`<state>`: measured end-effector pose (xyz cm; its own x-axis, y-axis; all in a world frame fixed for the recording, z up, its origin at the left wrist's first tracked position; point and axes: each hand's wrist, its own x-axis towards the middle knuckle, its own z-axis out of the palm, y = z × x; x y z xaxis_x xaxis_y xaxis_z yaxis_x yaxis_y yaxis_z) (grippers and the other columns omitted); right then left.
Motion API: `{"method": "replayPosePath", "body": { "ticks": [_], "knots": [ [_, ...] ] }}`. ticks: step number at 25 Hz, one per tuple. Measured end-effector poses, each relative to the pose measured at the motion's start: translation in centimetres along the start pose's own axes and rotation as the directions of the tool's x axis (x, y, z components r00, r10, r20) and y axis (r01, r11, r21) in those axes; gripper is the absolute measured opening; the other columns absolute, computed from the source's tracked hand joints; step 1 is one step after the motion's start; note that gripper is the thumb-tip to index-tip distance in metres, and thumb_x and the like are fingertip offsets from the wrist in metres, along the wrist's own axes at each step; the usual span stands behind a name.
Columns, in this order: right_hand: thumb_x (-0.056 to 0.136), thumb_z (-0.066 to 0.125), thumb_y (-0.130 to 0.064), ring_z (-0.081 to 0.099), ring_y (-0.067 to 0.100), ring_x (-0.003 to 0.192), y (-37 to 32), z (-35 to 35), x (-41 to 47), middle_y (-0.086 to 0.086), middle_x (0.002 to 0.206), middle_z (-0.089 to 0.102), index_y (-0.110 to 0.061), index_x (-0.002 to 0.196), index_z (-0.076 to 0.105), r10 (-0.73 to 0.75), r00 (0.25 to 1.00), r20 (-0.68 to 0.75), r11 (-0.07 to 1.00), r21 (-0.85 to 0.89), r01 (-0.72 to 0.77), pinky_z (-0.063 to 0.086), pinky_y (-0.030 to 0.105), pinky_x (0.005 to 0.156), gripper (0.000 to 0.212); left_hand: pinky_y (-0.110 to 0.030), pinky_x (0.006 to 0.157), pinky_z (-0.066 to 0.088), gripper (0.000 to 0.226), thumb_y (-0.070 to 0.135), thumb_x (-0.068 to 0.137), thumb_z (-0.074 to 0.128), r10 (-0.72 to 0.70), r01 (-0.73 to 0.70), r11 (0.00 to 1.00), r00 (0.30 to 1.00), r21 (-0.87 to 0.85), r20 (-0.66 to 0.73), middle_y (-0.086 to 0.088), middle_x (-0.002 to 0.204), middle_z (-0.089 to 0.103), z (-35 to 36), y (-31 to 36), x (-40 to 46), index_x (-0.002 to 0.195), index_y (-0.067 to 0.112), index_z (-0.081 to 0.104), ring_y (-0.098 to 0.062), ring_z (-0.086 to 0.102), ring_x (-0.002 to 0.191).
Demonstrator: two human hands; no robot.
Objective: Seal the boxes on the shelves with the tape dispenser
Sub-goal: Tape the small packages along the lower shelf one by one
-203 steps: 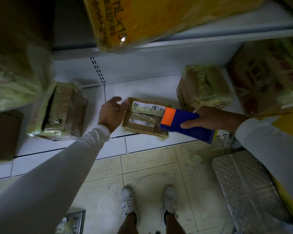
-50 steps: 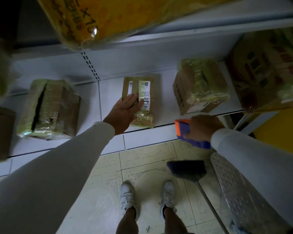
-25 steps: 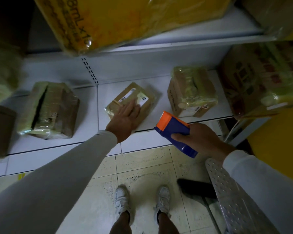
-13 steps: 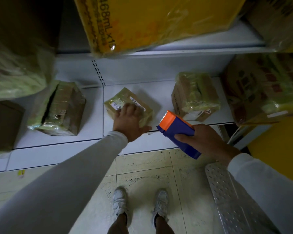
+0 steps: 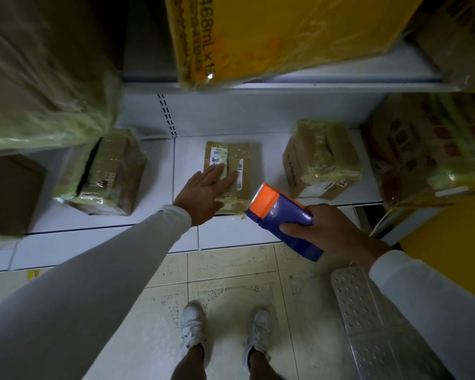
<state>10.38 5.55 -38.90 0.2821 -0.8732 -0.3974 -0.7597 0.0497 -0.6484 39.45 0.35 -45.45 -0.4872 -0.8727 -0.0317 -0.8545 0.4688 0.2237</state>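
Observation:
A small flat cardboard box (image 5: 240,156) with white labels and shiny tape lies on the low white shelf (image 5: 154,218), near its front edge. My left hand (image 5: 205,192) rests on the box's near end with straight, spread fingers. My right hand (image 5: 331,234) grips a blue tape dispenser (image 5: 281,219) with an orange toothed head. The dispenser hovers just right of the box's front corner, its head pointing toward the box.
A taped box (image 5: 107,174) lies to the left and another (image 5: 320,157) to the right on the same shelf. A big yellow wrapped carton (image 5: 272,37) overhangs the upper shelf. A large printed carton (image 5: 428,146) is at far right. A metal tread plate (image 5: 381,325) lies on the tiled floor.
My left hand has turned the small box from a diagonal lie to square with the shelf and opened flat on it. The dispenser has stayed close to the box's right front corner.

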Motion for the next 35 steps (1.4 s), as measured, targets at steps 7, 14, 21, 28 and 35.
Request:
{"method": "replayPosePath", "body": {
  "ticks": [7,14,21,28,35],
  "knots": [
    [0.08,0.073,-0.043,0.063,0.005,0.057,-3.1,0.4,0.5,-0.002,0.067,0.068,-0.023,0.076,0.06,-0.095,0.992,0.086,0.994,0.055,0.091,0.046,0.016,0.057,0.025,-0.019,0.093,0.046,0.028,0.011,0.099,0.047,-0.135,0.251,0.486,0.968,-0.837,0.211,-0.007,0.118,0.059,-4.9,2.9,-1.3,0.125,0.005,0.055,-0.017,0.056,0.11],
    [0.082,0.073,-0.039,0.064,0.003,0.058,-4.7,1.2,1.1,-0.001,0.066,0.068,-0.022,0.078,0.06,-0.154,0.976,0.156,0.988,0.024,0.152,0.043,0.007,0.051,0.022,-0.037,0.088,0.054,0.024,0.001,0.097,0.046,-0.119,0.345,0.315,0.939,-0.884,0.323,-0.015,0.107,0.064,-4.4,1.8,-3.4,0.113,0.005,0.063,-0.024,0.063,0.097],
    [0.079,0.073,-0.049,0.065,0.003,0.06,-5.6,2.0,2.5,-0.009,0.066,0.068,-0.026,0.079,0.06,-0.163,0.953,0.256,0.983,-0.037,0.178,0.048,0.017,0.056,0.026,-0.017,0.066,0.049,0.018,0.0,0.094,0.049,-0.235,0.28,0.563,0.956,-0.777,0.175,0.003,0.075,0.062,-3.2,0.7,-5.1,0.084,0.008,0.063,0.0,0.057,0.065],
    [0.074,0.065,-0.058,0.067,0.015,0.06,-2.8,-2.2,3.9,0.007,0.072,0.07,-0.015,0.087,0.064,-0.082,0.951,0.297,0.967,-0.207,0.148,0.056,0.03,0.065,0.046,-0.027,0.067,0.051,0.025,-0.005,0.092,0.052,-0.503,0.372,0.429,0.855,-0.823,0.124,-0.004,0.072,0.061,-2.3,-3.5,-6.3,0.078,0.013,0.064,-0.016,0.058,0.066],
    [0.076,0.074,-0.052,0.063,0.027,0.056,-0.3,-3.8,5.6,0.017,0.068,0.068,-0.003,0.079,0.065,-0.045,0.975,0.216,0.962,-0.254,0.101,0.04,0.015,0.049,0.05,-0.009,0.056,0.048,0.016,-0.004,0.094,0.049,-0.556,0.481,0.41,0.806,-0.775,0.205,-0.001,0.074,0.058,-2.5,-2.2,-4.3,0.093,-0.001,0.065,-0.013,0.054,0.064]
  ]
}}
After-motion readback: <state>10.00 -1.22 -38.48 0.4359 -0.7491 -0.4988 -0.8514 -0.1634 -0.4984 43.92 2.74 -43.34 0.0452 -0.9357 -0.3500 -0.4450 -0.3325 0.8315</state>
